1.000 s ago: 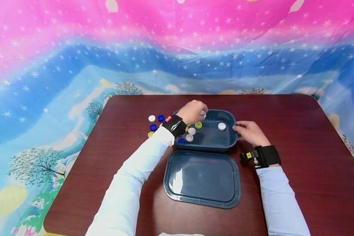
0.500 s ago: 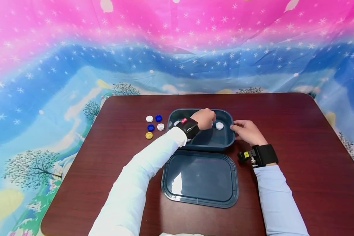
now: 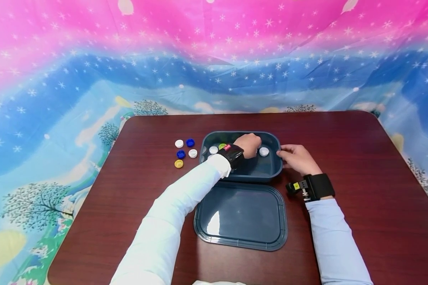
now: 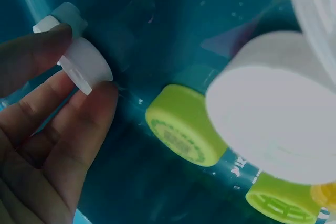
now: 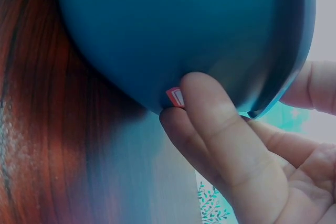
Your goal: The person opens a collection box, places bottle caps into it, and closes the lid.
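Note:
My left hand reaches down into a dark blue-grey plastic box. Between thumb and fingers it pinches a white bottle cap, close over the box floor. Near the hand, a loose white bottle cap lies toward the box's right end. Green bottle caps and a larger-looking white one appear in the left wrist view. My right hand grips the box's right end, thumb at the rim and fingers against the outer wall. The left wrist and sleeve hide part of the box's contents.
Left of the box several caps lie on the brown table: white, blue and yellow ones. A matching lid lies flat in front of the box. A patterned cloth hangs behind the table.
My left hand has moved right and lower into the box with the white bottle cap, uncovering the caps on the table. My right hand keeps its hold on the box's end.

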`<control>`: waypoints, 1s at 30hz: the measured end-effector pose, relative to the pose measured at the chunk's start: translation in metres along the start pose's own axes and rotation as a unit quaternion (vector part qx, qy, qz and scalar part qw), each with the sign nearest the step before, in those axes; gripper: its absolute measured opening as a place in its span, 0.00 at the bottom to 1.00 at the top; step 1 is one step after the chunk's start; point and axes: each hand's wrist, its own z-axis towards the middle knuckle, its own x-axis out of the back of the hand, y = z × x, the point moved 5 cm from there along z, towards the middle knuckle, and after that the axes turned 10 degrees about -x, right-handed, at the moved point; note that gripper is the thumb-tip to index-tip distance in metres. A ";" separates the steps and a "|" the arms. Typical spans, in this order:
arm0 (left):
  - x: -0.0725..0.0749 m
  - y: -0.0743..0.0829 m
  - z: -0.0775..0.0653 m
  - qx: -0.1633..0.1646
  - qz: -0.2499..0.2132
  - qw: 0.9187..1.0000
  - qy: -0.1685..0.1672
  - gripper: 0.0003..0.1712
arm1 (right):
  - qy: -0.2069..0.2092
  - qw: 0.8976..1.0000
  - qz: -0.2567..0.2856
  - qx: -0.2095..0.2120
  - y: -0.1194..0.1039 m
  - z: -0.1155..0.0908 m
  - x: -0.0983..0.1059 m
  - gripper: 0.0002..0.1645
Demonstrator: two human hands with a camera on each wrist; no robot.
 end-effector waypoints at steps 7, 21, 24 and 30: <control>0.002 0.002 -0.001 0.000 -0.002 1.000 0.004 0.07 | 0.000 1.000 -0.004 0.005 -0.002 0.000 0.000 0.29; 0.001 0.004 -0.003 -0.005 0.010 1.000 0.005 0.07 | -0.002 1.000 -0.001 0.001 -0.002 0.001 -0.003 0.31; 0.001 0.003 -0.004 -0.002 0.002 1.000 0.008 0.07 | -0.003 1.000 -0.002 0.000 -0.001 0.001 -0.003 0.31; 0.001 0.000 -0.005 0.003 -0.003 1.000 0.009 0.10 | -0.003 1.000 0.000 -0.004 0.000 0.001 -0.003 0.31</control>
